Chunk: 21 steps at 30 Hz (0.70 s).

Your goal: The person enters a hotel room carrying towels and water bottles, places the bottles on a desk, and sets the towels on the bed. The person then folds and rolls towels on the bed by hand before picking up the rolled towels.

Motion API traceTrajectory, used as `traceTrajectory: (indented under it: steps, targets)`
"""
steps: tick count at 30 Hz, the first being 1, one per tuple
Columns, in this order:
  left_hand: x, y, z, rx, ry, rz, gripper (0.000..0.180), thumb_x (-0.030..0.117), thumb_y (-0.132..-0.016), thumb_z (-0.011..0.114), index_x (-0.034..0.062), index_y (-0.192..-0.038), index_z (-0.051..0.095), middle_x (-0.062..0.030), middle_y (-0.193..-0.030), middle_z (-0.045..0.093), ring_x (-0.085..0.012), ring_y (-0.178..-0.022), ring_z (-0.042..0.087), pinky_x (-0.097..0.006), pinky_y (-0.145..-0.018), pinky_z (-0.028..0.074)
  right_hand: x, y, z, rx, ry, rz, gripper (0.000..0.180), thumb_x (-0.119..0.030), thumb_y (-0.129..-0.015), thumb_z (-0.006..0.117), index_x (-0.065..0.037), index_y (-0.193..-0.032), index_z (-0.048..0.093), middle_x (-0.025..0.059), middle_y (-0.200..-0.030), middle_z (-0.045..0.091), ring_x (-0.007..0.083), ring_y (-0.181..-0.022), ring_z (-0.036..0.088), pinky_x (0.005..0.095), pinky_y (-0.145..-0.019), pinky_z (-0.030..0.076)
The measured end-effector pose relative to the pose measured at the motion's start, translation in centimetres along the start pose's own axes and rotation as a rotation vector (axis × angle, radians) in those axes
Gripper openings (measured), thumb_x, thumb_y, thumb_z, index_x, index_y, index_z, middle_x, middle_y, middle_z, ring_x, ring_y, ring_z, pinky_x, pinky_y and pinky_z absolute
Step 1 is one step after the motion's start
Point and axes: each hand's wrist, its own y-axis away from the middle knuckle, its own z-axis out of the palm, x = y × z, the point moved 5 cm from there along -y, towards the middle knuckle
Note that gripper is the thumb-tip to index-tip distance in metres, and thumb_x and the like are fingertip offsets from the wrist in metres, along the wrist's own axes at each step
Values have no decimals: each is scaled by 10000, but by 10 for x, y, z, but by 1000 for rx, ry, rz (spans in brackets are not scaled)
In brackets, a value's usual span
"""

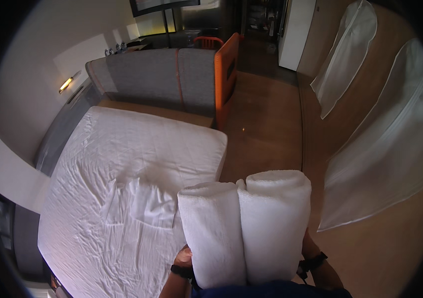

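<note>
Two rolled white towels stand upright side by side in front of my body, a narrower left roll [214,228] and a wider right roll [276,223]. My left hand [184,257] presses against the outer side of the left roll, with its fingers mostly hidden. On the far side of the right roll, my right hand [310,246] grips from the right and shows only in part. Dark bands circle both wrists. To the left lies a bed [97,149] under a creased white sheet, with crumpled white cloths [144,201] on its middle.
A grey upholstered partition [147,74] with an orange end panel [225,74] stands beyond the bed. Brown floor [266,119] runs along the bed's right side. White sheer curtains [385,144] hang at the right. A lit lamp [66,84] is on the left wall.
</note>
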Motion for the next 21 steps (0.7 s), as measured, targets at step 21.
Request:
traceTrajectory:
  steps: [21]
  targets:
    - [200, -749, 224, -389, -208, -412, 729, 190, -613, 736, -36, -1243, 445, -153, -1157, 569, -268, -1013, 580, -359, -866, 472, -151, -439, -402, 559, -210, -252, 637, -541, -934, 302, -25, -1302, 370, 114, -1192, 514, 213, -1061, 517, 338, -860, 480]
